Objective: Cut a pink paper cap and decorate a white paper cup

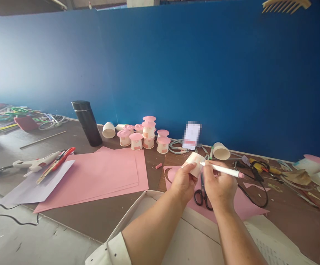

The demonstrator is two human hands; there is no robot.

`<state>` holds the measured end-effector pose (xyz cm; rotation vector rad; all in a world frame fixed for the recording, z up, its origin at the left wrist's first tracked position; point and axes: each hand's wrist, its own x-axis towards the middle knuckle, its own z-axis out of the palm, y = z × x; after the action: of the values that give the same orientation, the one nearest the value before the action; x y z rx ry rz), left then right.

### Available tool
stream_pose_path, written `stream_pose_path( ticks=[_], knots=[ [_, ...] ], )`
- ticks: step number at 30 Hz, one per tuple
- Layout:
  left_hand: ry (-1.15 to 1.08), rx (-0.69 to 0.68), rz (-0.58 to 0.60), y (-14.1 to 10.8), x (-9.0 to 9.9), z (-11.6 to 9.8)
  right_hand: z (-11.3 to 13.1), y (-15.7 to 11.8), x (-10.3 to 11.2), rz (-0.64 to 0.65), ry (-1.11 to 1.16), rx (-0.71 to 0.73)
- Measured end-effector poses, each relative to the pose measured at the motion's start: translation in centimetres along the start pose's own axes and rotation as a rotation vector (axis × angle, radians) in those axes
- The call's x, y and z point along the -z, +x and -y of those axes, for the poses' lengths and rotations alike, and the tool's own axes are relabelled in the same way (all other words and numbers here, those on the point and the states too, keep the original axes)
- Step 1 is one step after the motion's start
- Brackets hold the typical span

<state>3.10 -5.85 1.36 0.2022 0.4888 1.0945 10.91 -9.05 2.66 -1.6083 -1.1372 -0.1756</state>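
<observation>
My left hand (186,180) grips a small white paper cup (194,162), tilted on its side, with the fingers around it. In my right hand (217,184) is a white marker (227,170) with a pink end; its tip meets the cup's side or sits very close to it. Black-handled scissors (201,197) lie below, between my forearms, on a cut pink sheet (248,202). A pink marker cap (158,166) rests on the table left of the cup.
Several finished-looking cups with pink paper tops (148,130) stand by the blue partition (176,73). Pink sheets (107,173), a glue gun (37,163), a red cutter (57,163) and a black flask (87,123) are leftward. A shallow box (137,206) lies under my arms.
</observation>
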Motion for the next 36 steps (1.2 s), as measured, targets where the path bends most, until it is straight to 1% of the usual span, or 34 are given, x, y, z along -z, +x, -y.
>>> stream_pose_path(
  ticks=[5, 8, 11, 16, 26, 31, 34, 36],
  knots=[
    [-0.001, -0.007, -0.001, 0.0, -0.1, -0.1, 0.1, -0.1, 0.0, -0.009, 0.04, -0.011],
    [-0.007, -0.015, 0.007, 0.0, -0.1, -0.1, 0.3, -0.1, 0.1, -0.078, 0.103, -0.016],
    [-0.002, -0.023, -0.01, 0.1, 0.0, 0.0, 0.5, -0.1, 0.3, -0.135, 0.136, -0.045],
    [-0.001, -0.029, 0.0, 0.1, 0.0, 0.0, 0.5, -0.1, 0.3, -0.108, 0.156, -0.045],
    [0.01, -0.061, 0.064, 0.4, 0.3, 0.3, 0.0, -0.3, -0.1, -0.106, 0.124, 0.058],
    [0.038, -0.082, 0.114, 0.4, 0.5, 0.4, -0.3, -0.4, -0.4, -0.078, 0.099, 0.116],
    [0.047, -0.101, 0.116, 0.4, 0.4, 0.4, -0.5, -0.4, -0.4, -0.073, 0.084, 0.131],
    [0.053, -0.105, 0.097, 0.5, 0.4, 0.5, -0.5, -0.3, -0.4, -0.077, 0.08, 0.133]
  ],
)
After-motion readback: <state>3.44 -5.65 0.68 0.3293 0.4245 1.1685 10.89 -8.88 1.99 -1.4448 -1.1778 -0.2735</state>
